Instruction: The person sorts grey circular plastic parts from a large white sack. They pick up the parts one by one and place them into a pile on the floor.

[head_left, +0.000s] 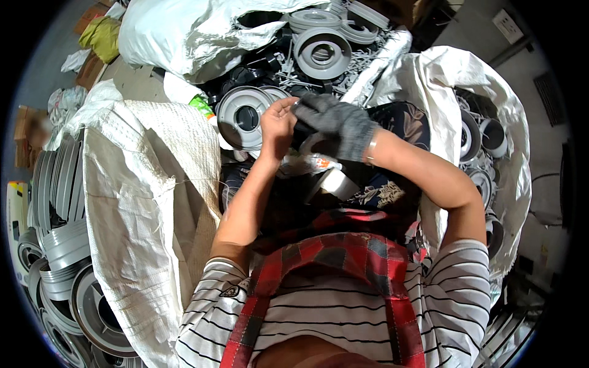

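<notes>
Above my lap the two hands meet, fingertips close together. My left hand (pixel 279 127) is bare, with its thumb and fingers pinched at the gloved fingertips; what they pinch, if anything, is too small to make out. A grey knitted glove (pixel 353 126) covers my right hand (pixel 336 124). Its fingers curl toward the left hand over something dark, mostly hidden beneath the glove. Just beyond the left hand lies a grey round plastic part (pixel 230 119) with a dark centre hole. A white cylindrical piece (pixel 337 184) rests on my lap below the hands.
Ahead is a pile of grey ring-shaped parts (pixel 322 52) and thin grey plastic scraps, beside a full white sack (pixel 178 37). An open white woven sack (pixel 132 221) stands at left, near stacked grey rings (pixel 64 245). Another open sack (pixel 512 122) at right holds more parts.
</notes>
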A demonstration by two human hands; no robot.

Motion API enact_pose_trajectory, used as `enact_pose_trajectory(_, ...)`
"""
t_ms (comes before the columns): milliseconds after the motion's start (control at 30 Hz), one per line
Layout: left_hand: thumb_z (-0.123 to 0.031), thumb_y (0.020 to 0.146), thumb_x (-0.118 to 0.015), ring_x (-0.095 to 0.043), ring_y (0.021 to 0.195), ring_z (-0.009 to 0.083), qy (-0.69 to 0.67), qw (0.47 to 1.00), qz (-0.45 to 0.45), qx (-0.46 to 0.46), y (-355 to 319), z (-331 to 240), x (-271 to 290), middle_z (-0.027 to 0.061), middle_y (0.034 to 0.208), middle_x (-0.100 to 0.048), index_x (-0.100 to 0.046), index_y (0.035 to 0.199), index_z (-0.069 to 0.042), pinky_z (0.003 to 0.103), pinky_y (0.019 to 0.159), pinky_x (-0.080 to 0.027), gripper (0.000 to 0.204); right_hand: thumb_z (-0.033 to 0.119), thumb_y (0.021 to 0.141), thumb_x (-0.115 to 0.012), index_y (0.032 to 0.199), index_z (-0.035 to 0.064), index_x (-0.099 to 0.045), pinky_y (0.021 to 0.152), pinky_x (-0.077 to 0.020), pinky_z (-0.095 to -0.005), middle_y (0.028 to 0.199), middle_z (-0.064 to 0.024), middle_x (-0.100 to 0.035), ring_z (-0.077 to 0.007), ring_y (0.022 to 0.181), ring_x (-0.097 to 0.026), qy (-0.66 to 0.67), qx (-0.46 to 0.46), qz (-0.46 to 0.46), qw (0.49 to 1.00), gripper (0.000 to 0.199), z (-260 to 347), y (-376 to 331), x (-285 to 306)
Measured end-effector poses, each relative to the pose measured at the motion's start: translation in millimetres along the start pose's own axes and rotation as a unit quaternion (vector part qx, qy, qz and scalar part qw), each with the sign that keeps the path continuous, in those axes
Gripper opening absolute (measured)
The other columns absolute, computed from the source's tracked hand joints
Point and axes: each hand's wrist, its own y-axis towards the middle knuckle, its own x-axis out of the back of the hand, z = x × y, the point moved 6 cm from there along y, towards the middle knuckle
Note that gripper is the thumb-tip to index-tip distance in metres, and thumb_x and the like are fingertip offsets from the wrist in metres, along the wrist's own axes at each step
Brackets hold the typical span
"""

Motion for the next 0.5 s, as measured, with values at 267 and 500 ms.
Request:
enact_pose_trajectory(267, -0.029, 0.09, -0.05, -0.056, 0.069, 0.0129, -0.017, 0.996, -0.061, 0.06, 19, -24, 25, 0.0074, 0.082, -0.059, -0.057, 0.098, 0.004, 0.024, 0.061, -0.047, 0.034, 0.037, 0.073, -0.062, 0.091, 0.0074, -0.063, 0.071, -0.0476, -0.0402, 0.084, -0.0147, -0.061, -0.0304, 0.081, -0.059, 0.124, -0.029, 0.094, 0.987, 0.035, -33, 68, -22)
enact_pose_trajectory(500, -0.01, 0.088, -0.054, -0.063, 0.081, 0.0222, -0.058, 0.982, -0.177, -0.026, 43, -66, 42, 0.0145, 0.094, -0.061, -0.054, 0.103, 0.006, 0.032, 0.071, -0.054, 0.022, 0.03, 0.081, -0.058, 0.106, 0.0128, -0.061, 0.079, -0.0483, -0.035, 0.094, -0.0109, -0.064, -0.0281, 0.087, -0.061, 0.193, -0.254, -0.145, 0.937, 0.03, -218, 63, -38)
